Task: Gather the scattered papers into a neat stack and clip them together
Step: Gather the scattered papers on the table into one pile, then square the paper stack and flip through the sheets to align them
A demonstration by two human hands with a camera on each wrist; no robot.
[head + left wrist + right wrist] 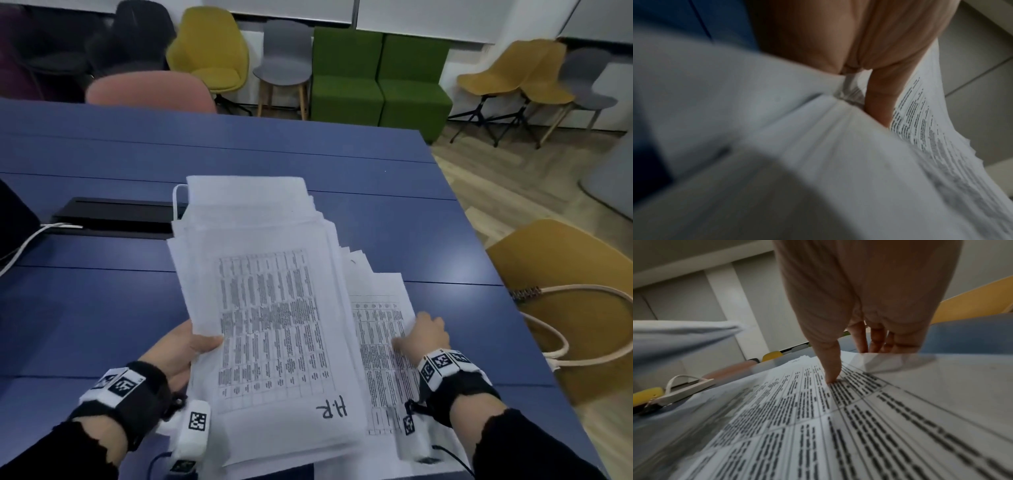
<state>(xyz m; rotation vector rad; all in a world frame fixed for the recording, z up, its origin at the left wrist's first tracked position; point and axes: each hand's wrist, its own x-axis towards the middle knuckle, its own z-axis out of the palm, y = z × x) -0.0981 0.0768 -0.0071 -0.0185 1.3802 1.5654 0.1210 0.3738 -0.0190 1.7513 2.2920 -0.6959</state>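
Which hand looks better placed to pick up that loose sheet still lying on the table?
Right, probably. The right hand already rests on the loose sheet, thumb on top, fingers at its far edge. The left hand is busy gripping the stack.

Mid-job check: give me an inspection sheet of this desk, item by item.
Surface: blue table, partly covered by papers.
Job's things: uneven paper stack, top sheet marked "H.R"; loose printed sheet lying to its right; no clip seen.
Clutter: black tray.
Hands: left hand grips the stack's left edge; right hand pinches the loose sheet's edge.
Cables: white cable at left.
Surroundings: chairs, green sofa, bag.
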